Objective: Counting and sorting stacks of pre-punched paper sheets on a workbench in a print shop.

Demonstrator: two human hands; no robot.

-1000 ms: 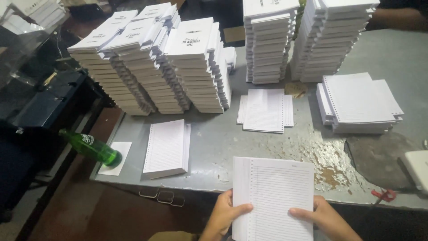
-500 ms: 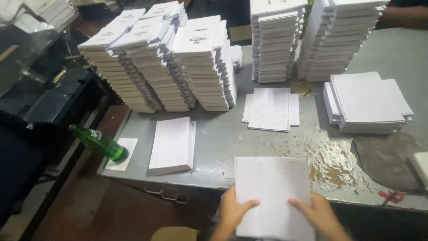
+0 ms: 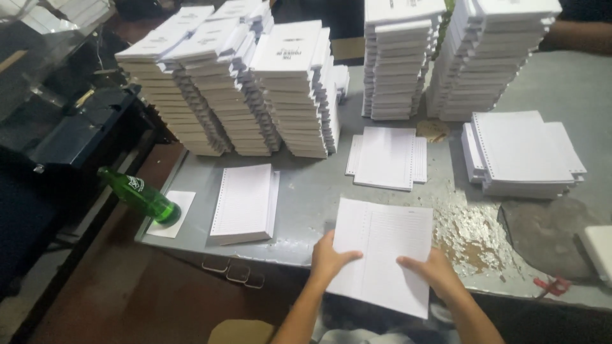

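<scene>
Gripping a thin sheaf of white ruled paper sheets [image 3: 382,255] at the near edge of a grey metal bench [image 3: 312,197], the left hand [image 3: 331,260] clamps the sheaf's left edge, thumb on top, while the right hand [image 3: 433,272] pinches its right side; the sheaf overhangs the bench edge toward the person. To the left lies a low pile of punched white pages [image 3: 245,202], and beyond it a green glass bottle [image 3: 137,194] leans on a white slip of paper [image 3: 171,213] at the bench's left corner. Farther back, a flat set of ruled sheets [image 3: 386,157] sits mid-bench, a thicker stack of punched white paper [image 3: 519,153] to the right, and tall leaning towers of white booklets [image 3: 248,83] line the far side.
</scene>
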